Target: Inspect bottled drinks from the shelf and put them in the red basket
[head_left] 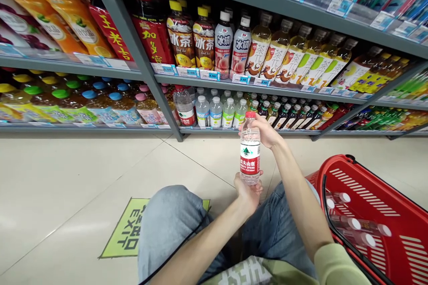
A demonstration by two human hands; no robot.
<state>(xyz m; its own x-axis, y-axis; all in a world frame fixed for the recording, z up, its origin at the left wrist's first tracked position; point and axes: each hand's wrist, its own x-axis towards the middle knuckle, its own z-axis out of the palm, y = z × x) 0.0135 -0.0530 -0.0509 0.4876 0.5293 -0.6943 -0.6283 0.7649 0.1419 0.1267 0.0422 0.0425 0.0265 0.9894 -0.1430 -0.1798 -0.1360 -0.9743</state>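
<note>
A clear water bottle [250, 158] with a red cap and a red-and-white label stands upright between my two hands, above my knees. My left hand [248, 192] is wrapped round its base from below. Up near the neck and cap, my right hand [264, 130] grips the bottle from the right side; some of its fingers are hidden behind the bottle. A similar red-capped bottle [184, 109] sits on the bottom shelf, left of several white-capped bottles [216, 111].
Shelves [214, 82] packed with drinks run across the front. To my right is a red shopping basket [374, 187] with several white-capped bottles [351, 222] lying in it. A green exit sign [125, 231] is stuck on the tiled floor [83, 178] at left.
</note>
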